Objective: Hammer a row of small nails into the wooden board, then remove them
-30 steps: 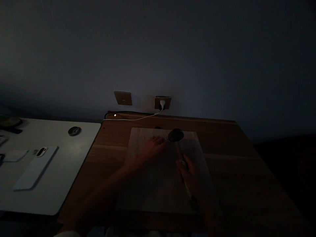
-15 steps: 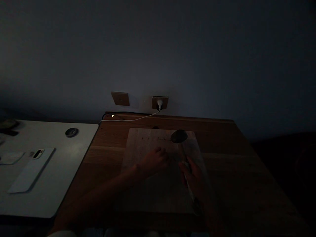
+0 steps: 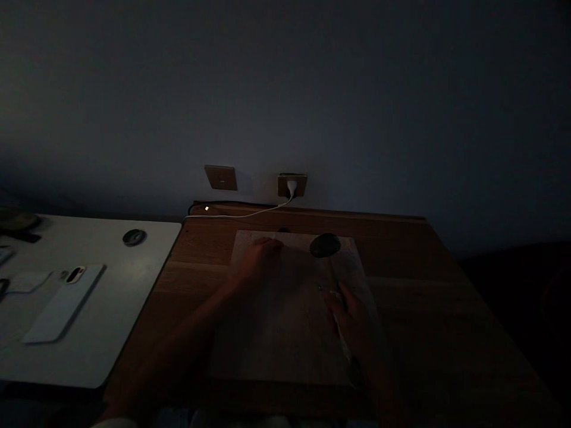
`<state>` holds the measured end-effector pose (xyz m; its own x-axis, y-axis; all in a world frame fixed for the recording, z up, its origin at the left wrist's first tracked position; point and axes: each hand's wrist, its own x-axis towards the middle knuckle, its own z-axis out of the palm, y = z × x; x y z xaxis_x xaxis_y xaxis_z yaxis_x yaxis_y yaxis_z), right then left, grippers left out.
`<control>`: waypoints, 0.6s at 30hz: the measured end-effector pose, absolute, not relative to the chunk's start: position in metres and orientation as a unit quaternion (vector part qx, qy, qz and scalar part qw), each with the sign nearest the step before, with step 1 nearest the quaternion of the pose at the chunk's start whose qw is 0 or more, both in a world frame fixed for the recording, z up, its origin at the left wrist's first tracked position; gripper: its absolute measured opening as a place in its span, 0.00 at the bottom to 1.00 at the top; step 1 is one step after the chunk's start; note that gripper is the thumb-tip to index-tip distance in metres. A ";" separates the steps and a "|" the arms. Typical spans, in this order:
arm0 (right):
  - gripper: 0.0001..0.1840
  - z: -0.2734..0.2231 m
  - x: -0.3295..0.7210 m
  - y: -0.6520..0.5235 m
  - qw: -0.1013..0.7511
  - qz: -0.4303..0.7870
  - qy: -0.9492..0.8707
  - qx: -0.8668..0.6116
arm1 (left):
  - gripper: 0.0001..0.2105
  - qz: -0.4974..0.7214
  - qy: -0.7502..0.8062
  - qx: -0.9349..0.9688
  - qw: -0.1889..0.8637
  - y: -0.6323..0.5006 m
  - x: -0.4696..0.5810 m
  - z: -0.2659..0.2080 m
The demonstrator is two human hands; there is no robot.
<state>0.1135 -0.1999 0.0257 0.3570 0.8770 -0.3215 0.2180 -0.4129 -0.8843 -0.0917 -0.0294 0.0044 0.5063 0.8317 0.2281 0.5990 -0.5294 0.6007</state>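
My right hand (image 3: 350, 315) is wrapped round the handle of a mallet (image 3: 325, 245), whose dark round head lies over the far right part of a pale board (image 3: 285, 351). At the board's far left part is my left hand (image 3: 261, 255), fingers curled together and low over the surface. Whatever is between those fingers, if anything, is too dark and small to make out. A tiny shiny piece (image 3: 320, 288) shows on the board beside my right hand. The row of small metal bits along the far side is mostly hidden by my left hand and the dimness.
The board lies on a wooden table (image 3: 414, 321) against a wall. A white cable (image 3: 250, 215) runs along the back to a wall socket (image 3: 292, 185). On the white table (image 3: 107, 309) to the left are a phone (image 3: 66, 306) and a dark round object (image 3: 134, 238).
My left hand has moved left and away from me, from the board's middle to its far left part. My right hand and the mallet have stayed nearly still.
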 end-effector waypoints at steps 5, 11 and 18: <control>0.24 0.032 0.108 -0.197 0.390 0.437 -0.377 -0.718 | 0.12 0.256 0.438 0.832 0.224 -0.026 -0.093 -0.002; 0.20 0.023 0.106 -0.197 0.383 0.413 -0.402 -0.722 | 0.10 0.256 0.433 0.838 0.213 -0.029 -0.092 -0.006; 0.24 0.021 0.096 -0.191 0.363 0.432 -0.421 -0.710 | 0.09 0.268 0.408 0.843 0.225 -0.028 -0.091 -0.008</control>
